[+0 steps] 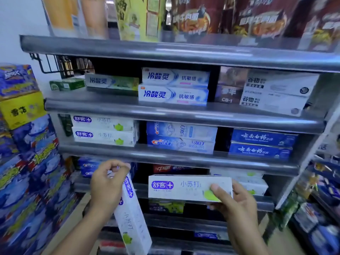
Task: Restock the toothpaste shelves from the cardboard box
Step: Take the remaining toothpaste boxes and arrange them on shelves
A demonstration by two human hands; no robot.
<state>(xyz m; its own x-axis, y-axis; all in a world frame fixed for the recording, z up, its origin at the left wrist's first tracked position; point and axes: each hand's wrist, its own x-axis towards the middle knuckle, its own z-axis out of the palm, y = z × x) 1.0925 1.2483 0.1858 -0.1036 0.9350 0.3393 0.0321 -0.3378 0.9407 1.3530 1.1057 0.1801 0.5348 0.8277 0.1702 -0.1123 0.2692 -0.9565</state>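
My left hand [106, 183] grips the top end of a white toothpaste box [131, 221] with a purple logo, which hangs nearly upright in front of the lower shelves. My right hand [233, 201] holds the right end of a second, identical white toothpaste box [182, 187], level and with its label facing me. Two matching white boxes [104, 130] lie stacked at the left of the third shelf up. The cardboard box is out of view.
Grey metal shelves [165, 115] carry stacked toothpaste boxes: white-blue ones [174, 87], Crest boxes [181, 138], dark blue ones [261, 144]. Blue and yellow packs [27, 153] are piled at the left. Another rack [320, 199] stands at the right. Noodle tubs [193, 17] top the shelving.
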